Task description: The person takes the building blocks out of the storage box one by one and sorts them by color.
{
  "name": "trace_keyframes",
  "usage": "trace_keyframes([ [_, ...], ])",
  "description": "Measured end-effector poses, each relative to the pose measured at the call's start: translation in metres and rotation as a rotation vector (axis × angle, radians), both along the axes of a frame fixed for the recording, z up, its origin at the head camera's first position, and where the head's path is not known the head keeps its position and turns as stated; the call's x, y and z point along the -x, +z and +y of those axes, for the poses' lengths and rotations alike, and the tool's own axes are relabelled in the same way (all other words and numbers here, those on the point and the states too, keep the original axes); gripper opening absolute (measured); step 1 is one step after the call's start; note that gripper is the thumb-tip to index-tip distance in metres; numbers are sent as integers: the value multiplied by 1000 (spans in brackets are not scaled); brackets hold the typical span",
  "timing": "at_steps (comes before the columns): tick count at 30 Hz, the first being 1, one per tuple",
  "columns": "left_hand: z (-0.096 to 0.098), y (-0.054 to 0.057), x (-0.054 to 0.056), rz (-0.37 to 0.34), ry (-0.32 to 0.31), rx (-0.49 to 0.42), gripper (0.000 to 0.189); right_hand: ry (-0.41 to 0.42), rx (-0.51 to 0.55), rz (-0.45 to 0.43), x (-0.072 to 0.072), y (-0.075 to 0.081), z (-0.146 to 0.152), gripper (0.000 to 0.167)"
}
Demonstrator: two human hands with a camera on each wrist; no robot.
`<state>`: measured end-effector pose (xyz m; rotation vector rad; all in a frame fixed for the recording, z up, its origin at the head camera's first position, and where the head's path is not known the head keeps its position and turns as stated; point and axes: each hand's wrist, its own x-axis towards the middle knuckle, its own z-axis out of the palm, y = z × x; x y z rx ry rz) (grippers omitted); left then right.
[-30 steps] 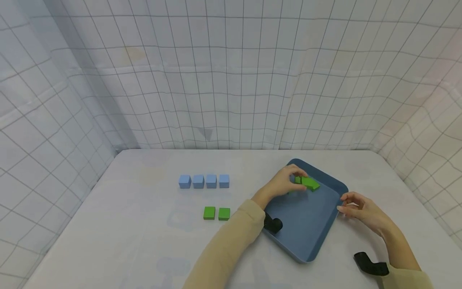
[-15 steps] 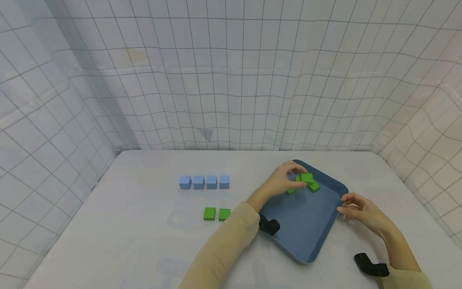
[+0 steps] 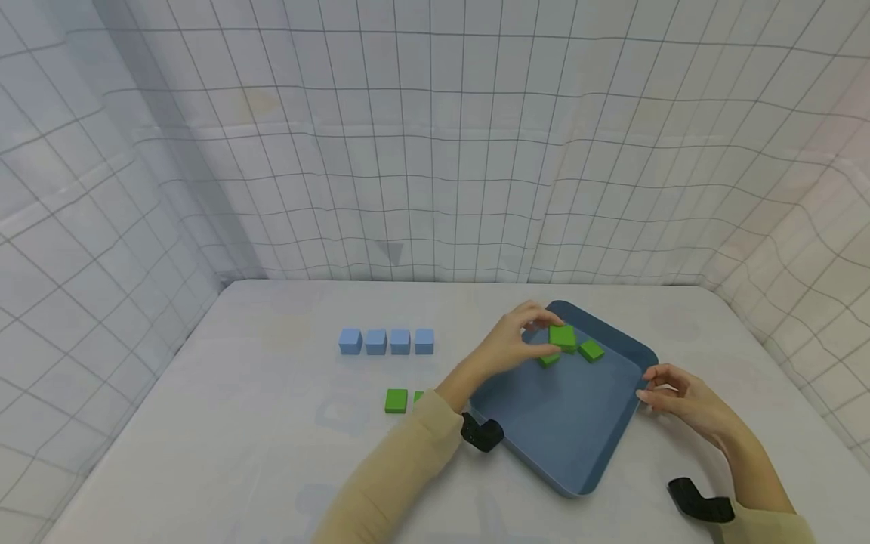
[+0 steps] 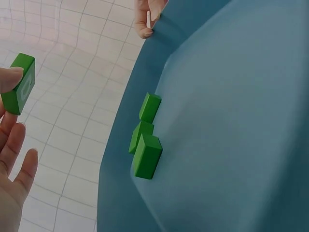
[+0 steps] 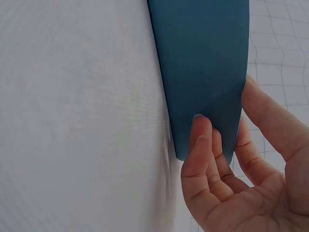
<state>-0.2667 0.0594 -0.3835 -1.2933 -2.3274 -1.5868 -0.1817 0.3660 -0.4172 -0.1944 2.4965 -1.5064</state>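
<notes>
My left hand [image 3: 508, 341] pinches a green block [image 3: 561, 336] between thumb and fingers, above the far-left part of the blue tray [image 3: 567, 434]. The left wrist view shows this held block [image 4: 20, 83] with a pale mark on one face, apart from the tray. Three more green blocks lie in the tray; the right one [image 3: 591, 350] sits a little apart in the head view, and the nearest [image 4: 148, 155] stands out in the left wrist view. My right hand [image 3: 689, 402] holds the tray's right edge, thumb at the rim and curled fingers against the outer wall [image 5: 203, 63].
Left of the tray, two green blocks [image 3: 396, 400] lie on the white table [image 3: 224, 438], one partly hidden by the left sleeve. Several light blue cubes [image 3: 399, 342] stand in a row behind them. Gridded white curtains [image 3: 435, 151] surround the table's back and sides.
My left hand has drawn back leftward, carrying the green block away from the tray's right-hand block, which now shows fully. The right hand stays at the tray's edge.
</notes>
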Motion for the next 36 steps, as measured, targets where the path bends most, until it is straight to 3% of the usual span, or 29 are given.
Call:
trace_keyframes([
  [5, -13, -3, -7, 0, -18, -15, 34, -2, -1, 0, 0, 0, 0, 32],
  [21, -70, -14, -28, -10, 42, -32, 34, 8, 5, 11, 0, -2, 0, 30],
  [28, -96, -19, -37, -45, 98, -18, 33, 16, 11, 21, 0, -2, 1, 29],
  [34, -111, 7, -61, -62, 151, 18, 31, 11, 7, 24, 0, -3, 1, 30],
  [36, -117, 10, -66, -56, 157, 25, 29, 9, 2, 24, 0, -3, 1, 30],
])
